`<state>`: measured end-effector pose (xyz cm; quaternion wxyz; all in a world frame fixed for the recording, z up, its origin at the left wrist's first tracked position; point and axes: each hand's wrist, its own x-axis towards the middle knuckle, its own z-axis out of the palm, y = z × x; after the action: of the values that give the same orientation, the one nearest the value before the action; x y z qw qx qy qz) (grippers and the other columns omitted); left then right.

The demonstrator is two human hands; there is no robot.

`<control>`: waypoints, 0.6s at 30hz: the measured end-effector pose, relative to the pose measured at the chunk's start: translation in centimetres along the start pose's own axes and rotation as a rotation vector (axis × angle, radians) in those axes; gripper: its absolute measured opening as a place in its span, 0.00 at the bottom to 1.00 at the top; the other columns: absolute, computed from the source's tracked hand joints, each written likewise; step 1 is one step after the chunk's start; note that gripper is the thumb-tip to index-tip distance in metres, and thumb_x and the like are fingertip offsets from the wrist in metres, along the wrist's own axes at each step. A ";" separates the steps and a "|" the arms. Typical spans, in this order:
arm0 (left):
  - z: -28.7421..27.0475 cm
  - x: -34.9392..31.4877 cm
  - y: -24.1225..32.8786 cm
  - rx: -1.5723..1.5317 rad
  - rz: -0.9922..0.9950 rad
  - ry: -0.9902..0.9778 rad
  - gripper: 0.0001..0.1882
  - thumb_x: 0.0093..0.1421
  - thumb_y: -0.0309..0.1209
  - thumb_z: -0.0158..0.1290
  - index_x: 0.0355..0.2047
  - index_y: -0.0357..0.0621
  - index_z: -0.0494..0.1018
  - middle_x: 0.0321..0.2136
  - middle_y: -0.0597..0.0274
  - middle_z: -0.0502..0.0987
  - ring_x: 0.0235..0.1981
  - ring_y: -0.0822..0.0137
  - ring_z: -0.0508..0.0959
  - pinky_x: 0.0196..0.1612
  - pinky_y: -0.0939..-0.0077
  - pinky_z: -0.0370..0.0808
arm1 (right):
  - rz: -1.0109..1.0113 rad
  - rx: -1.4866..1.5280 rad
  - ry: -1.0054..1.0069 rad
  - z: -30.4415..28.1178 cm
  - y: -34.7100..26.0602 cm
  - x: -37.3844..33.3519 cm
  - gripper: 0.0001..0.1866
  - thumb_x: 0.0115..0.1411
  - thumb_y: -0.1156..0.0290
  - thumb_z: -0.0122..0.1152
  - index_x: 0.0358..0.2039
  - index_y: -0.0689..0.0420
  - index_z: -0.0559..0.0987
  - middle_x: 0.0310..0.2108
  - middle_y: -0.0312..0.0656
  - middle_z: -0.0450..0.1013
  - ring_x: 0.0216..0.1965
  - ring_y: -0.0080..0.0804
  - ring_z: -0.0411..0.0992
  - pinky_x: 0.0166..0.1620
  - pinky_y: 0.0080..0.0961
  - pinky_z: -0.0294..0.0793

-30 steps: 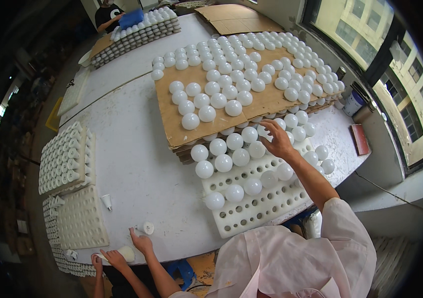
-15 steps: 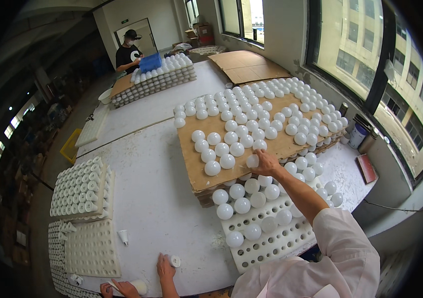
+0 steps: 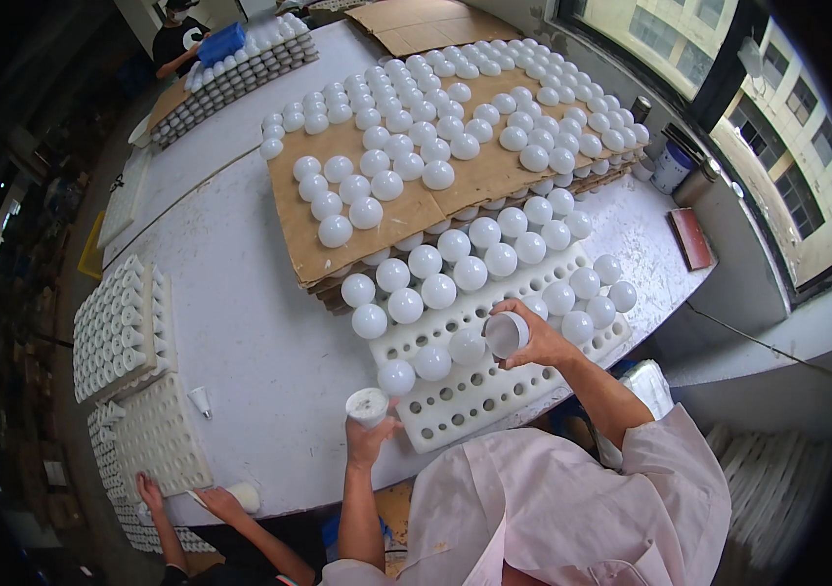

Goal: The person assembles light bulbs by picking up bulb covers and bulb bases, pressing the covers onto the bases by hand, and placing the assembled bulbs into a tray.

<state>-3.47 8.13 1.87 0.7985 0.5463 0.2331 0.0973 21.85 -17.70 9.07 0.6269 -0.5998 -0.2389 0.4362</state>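
Observation:
My left hand is closed round a white bulb base, its round top end facing up. To its right, my right hand grips a white dome-shaped bulb cover with its open rim turned toward me. Both hands are raised near a white foam tray punched with rows of holes. Several bulb covers sit in a row on that tray, dome up. The two held parts are apart from each other.
A cardboard sheet on stacked layers carries many more covers. Foam trays of white bulb bases stand at left. One bulb base lies on the table. A co-worker's hands work at lower left; another person stands far back.
My right hand has come back from the cardboard sheet toward me, bringing a bulb cover. My left hand has risen with the bulb base. The whole view has shifted.

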 end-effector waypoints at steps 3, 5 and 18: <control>5.9 0.7 2.9 0.023 -0.094 -0.270 0.21 0.49 0.22 0.57 0.45 0.30 0.69 0.36 0.49 0.78 0.27 0.68 0.79 0.27 0.79 0.76 | -0.156 0.121 -0.058 1.6 1.2 -1.3 0.45 0.38 0.71 0.79 0.54 0.51 0.60 0.46 0.44 0.70 0.39 0.29 0.75 0.39 0.27 0.78; 8.2 0.8 4.0 0.095 -0.083 -0.351 0.23 0.48 0.24 0.59 0.45 0.31 0.69 0.37 0.52 0.78 0.29 0.70 0.79 0.31 0.77 0.76 | -0.122 0.149 -0.054 2.3 1.1 -2.5 0.43 0.38 0.74 0.78 0.54 0.53 0.62 0.48 0.44 0.70 0.42 0.31 0.75 0.43 0.29 0.77; 10.4 1.0 4.3 0.331 -0.126 -0.532 0.26 0.46 0.29 0.65 0.45 0.33 0.71 0.32 0.61 0.77 0.28 0.74 0.76 0.33 0.78 0.74 | -0.242 -0.480 -0.107 4.2 1.0 -3.4 0.42 0.35 0.64 0.80 0.52 0.53 0.68 0.46 0.40 0.71 0.50 0.37 0.70 0.53 0.34 0.68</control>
<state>2.82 1.61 8.62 0.7361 0.6597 0.0623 -0.1380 16.37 -18.35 9.55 0.5009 -0.6742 -0.4382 0.3202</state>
